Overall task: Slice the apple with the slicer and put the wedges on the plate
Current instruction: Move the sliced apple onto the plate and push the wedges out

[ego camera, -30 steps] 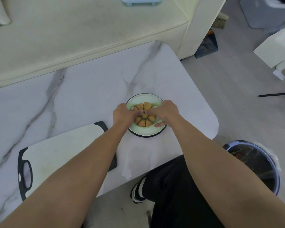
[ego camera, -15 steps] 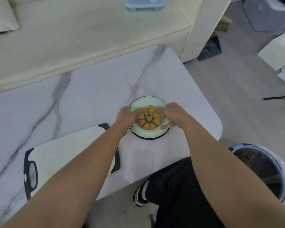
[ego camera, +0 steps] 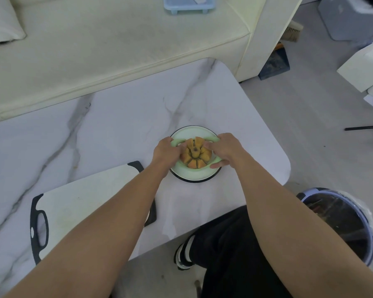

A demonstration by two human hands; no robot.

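We're mid-slice: left hand & right hand each grip the slicer handles, apple wedges poking thru over the plate. Next, prob push wedges free.

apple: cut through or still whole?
Cut through: apple shows separate wedges fanned around the core inside the slicer, over the plate.

Hands cover the slicer's handles – blades perhaps sunk between wedges

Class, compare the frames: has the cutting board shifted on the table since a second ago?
No. The cutting board keeps its place against the table's marble veins; only the camera moved.
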